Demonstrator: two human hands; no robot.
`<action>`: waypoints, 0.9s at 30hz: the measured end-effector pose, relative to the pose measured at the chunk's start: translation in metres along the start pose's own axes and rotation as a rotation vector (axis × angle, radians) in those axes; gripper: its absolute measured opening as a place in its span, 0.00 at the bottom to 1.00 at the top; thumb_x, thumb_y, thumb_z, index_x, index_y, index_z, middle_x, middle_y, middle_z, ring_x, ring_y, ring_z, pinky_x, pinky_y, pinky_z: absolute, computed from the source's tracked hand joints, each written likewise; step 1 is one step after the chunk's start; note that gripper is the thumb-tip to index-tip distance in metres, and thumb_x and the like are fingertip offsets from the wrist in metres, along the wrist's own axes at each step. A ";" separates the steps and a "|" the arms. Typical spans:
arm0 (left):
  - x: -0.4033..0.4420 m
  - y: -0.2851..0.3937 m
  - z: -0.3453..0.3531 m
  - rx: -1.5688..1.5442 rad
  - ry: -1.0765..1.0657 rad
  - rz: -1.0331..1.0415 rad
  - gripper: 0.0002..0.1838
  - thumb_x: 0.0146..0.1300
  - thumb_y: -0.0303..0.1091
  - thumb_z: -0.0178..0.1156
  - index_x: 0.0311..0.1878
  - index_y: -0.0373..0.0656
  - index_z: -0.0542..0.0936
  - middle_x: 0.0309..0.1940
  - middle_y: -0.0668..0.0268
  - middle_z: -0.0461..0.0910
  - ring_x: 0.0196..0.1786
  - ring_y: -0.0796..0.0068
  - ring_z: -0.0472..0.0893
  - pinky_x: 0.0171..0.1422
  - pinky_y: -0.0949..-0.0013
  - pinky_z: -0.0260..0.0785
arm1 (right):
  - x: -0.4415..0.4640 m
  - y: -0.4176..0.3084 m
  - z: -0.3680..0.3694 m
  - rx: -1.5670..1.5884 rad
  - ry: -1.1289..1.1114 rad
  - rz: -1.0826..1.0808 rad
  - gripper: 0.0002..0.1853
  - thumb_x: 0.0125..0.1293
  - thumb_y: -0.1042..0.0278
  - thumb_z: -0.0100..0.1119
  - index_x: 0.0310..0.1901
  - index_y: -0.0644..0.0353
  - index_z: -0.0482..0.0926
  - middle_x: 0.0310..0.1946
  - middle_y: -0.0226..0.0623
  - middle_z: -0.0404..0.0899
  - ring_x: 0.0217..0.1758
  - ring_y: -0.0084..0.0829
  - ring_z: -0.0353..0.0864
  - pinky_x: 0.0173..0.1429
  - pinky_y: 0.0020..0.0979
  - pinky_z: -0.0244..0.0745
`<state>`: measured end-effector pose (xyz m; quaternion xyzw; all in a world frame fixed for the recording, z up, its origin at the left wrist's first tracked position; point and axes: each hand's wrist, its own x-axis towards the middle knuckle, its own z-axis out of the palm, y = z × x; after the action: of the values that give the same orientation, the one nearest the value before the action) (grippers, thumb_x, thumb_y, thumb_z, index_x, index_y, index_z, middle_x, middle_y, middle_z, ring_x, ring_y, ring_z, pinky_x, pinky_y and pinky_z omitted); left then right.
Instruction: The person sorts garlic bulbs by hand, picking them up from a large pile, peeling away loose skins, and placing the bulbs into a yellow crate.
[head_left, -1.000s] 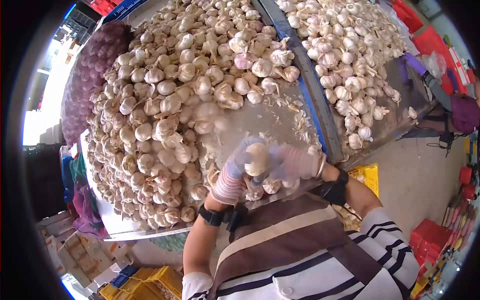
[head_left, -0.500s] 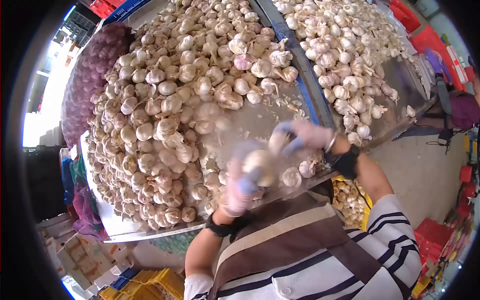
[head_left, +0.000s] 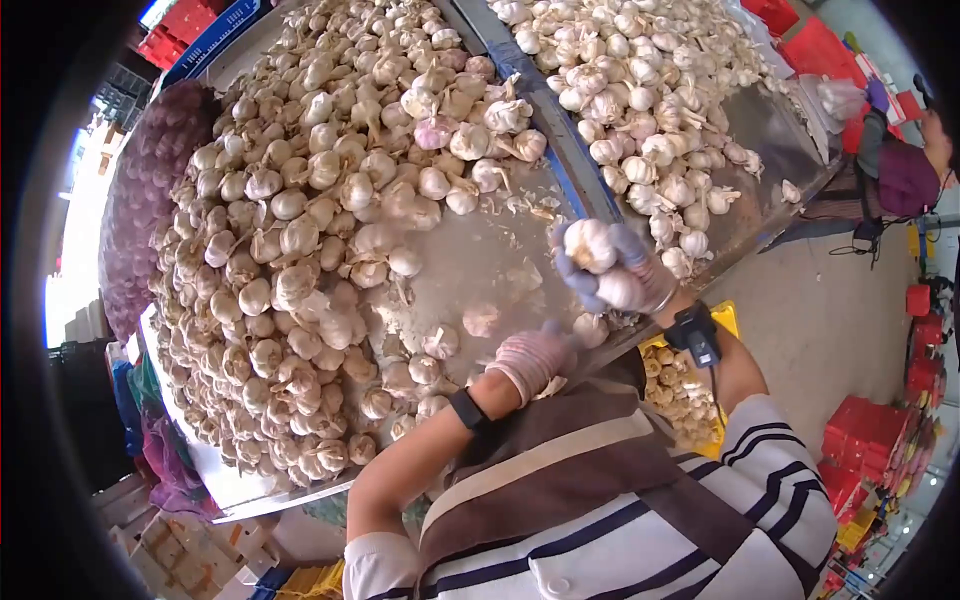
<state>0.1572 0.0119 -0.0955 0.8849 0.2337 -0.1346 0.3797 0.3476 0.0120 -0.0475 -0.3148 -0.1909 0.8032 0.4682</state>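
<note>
My right hand (head_left: 645, 268), in a grey-and-white glove, is closed round two garlic bulbs (head_left: 590, 246), held above the metal table (head_left: 470, 265) near its blue-edged divider (head_left: 560, 130). My left hand (head_left: 535, 360), gloved too, is low at the table's front edge. Its fingers are blurred and partly hidden, so whether anything is in them does not show. Just right of it lies a loose garlic bulb (head_left: 590, 328), and another bulb (head_left: 480, 320) sits just behind. A big heap of garlic (head_left: 290, 240) covers the table's left side.
Beyond the divider lies a second garlic heap (head_left: 650, 100). A purple net sack (head_left: 150, 200) of bulbs leans at the left. Below the front edge stands a yellow crate (head_left: 725, 320) with garlic. Another person (head_left: 905, 165) is at the far right, near red crates (head_left: 865, 435).
My left hand has moved right and down, and the bulb seen by it is no longer visible there. My right hand has risen slightly and now shows two bulbs. The view has shifted slightly.
</note>
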 end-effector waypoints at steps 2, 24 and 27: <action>0.002 0.004 -0.005 -0.083 -0.109 -0.065 0.19 0.58 0.37 0.58 0.55 0.50 0.73 0.47 0.52 0.74 0.45 0.49 0.79 0.46 0.56 0.72 | -0.001 0.005 0.012 0.040 -0.005 0.033 0.44 0.51 0.33 0.64 0.58 0.62 0.66 0.38 0.35 0.76 0.32 0.24 0.78 0.25 0.25 0.72; -0.051 0.008 -0.051 -2.065 0.078 0.211 0.22 0.68 0.50 0.50 0.54 0.43 0.73 0.41 0.55 0.80 0.33 0.66 0.81 0.34 0.70 0.74 | 0.013 -0.130 -0.068 -0.417 0.518 -0.613 0.24 0.56 0.57 0.69 0.50 0.58 0.74 0.33 0.30 0.77 0.32 0.20 0.78 0.32 0.22 0.78; -0.052 0.011 -0.044 -1.927 0.206 0.193 0.23 0.67 0.50 0.51 0.56 0.43 0.72 0.46 0.53 0.78 0.39 0.64 0.81 0.41 0.67 0.75 | 0.014 -0.173 -0.118 -0.936 0.803 -1.030 0.26 0.55 0.63 0.70 0.53 0.60 0.72 0.35 0.31 0.78 0.33 0.21 0.78 0.32 0.23 0.78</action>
<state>0.1213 0.0214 -0.0370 0.2177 0.2023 0.2242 0.9281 0.5321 0.1097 -0.0339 -0.6157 -0.4462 0.1481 0.6324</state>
